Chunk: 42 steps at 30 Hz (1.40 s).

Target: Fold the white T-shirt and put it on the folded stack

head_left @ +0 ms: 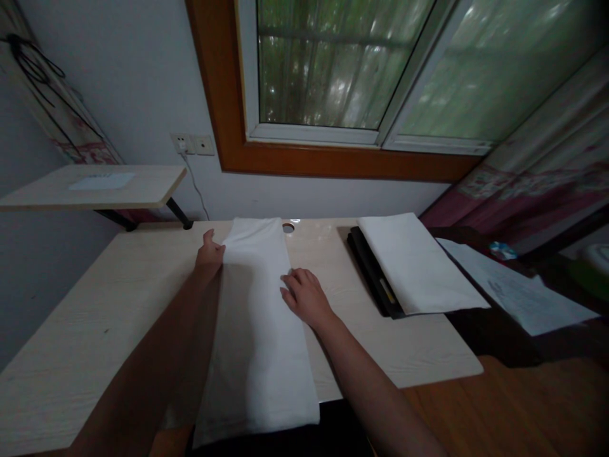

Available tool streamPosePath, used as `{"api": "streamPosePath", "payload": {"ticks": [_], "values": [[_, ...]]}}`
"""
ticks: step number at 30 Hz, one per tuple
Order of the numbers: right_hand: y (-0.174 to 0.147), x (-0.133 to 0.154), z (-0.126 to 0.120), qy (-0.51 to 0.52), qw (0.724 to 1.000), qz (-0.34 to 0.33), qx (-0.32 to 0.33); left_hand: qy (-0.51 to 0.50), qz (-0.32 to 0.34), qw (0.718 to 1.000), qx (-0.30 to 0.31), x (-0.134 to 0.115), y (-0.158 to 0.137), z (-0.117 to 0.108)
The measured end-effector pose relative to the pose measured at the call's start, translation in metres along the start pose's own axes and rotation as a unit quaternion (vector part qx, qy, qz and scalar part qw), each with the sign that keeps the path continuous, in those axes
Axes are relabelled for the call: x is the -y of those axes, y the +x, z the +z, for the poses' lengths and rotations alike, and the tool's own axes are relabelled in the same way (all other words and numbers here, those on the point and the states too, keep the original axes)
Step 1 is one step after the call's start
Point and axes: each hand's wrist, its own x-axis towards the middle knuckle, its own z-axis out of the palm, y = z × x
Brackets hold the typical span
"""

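A long white folded cloth [266,330] lies lengthwise on the desk, its near end reaching the front edge. Shallow creases run across its far end. My left hand [209,255] is at the cloth's upper left edge, thumb touching the side and one finger stretched away from it; the other fingers are partly hidden. On the opposite edge, a little nearer to me, my right hand [307,295] rests with its fingers apart, the fingertips on the fabric. A shadow falls over the cloth's left half.
The pale wooden desk [118,304] has a raised shelf [95,184] at the left with a paper on it. At the right, a white sheet [423,266] covers a black folder-like item [373,279]. Another paper [518,285] lies beyond. A cable hangs from the wall socket [183,143].
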Motion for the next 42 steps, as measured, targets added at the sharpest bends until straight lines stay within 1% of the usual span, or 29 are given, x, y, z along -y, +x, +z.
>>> {"api": "streamPosePath", "payload": {"ticks": [2,5,9,11,15,17,19,21,25,29,33,38,42], "values": [[0.000,-0.002,0.002,0.006,1.000,-0.004,0.000,0.018,0.012,1.000,-0.018,0.002,-0.001,0.004],[-0.001,-0.003,0.004,0.012,1.000,-0.009,-0.002,0.070,0.064,0.994,-0.050,0.004,-0.002,0.011],[-0.001,-0.003,0.003,0.008,1.000,-0.012,-0.003,0.154,0.132,0.975,-0.084,0.008,-0.005,0.014],[-0.001,-0.001,0.002,0.005,1.000,-0.015,-0.003,0.171,0.161,0.967,-0.094,0.007,-0.007,0.013],[-0.001,0.000,0.000,0.003,1.000,-0.017,-0.003,0.171,0.240,0.952,-0.083,-0.008,-0.012,0.014],[-0.001,0.001,0.000,0.005,1.000,-0.018,-0.002,0.181,0.286,0.939,-0.062,-0.019,-0.017,0.020],[-0.001,0.000,0.000,0.007,1.000,-0.017,-0.002,0.198,0.315,0.927,-0.043,-0.026,-0.024,0.030],[-0.001,0.000,0.000,0.010,1.000,-0.018,-0.005,0.216,0.319,0.923,-0.026,-0.029,-0.030,0.040],[-0.001,0.000,0.000,0.022,0.999,-0.036,-0.023,0.231,0.289,0.929,-0.013,-0.025,-0.037,0.050],[-0.002,-0.002,0.005,0.024,0.998,-0.056,-0.017,0.231,0.277,0.933,-0.003,-0.023,-0.038,0.049],[-0.002,-0.002,0.008,0.024,0.999,-0.044,-0.010,0.232,0.273,0.934,0.006,-0.025,-0.040,0.046],[0.000,0.003,0.004,0.032,0.999,-0.031,-0.032,0.232,0.275,0.933,0.002,-0.024,-0.046,0.045],[0.002,0.006,0.000,0.043,0.997,-0.039,-0.052,0.241,0.278,0.930,0.004,-0.023,-0.051,0.044]]}}
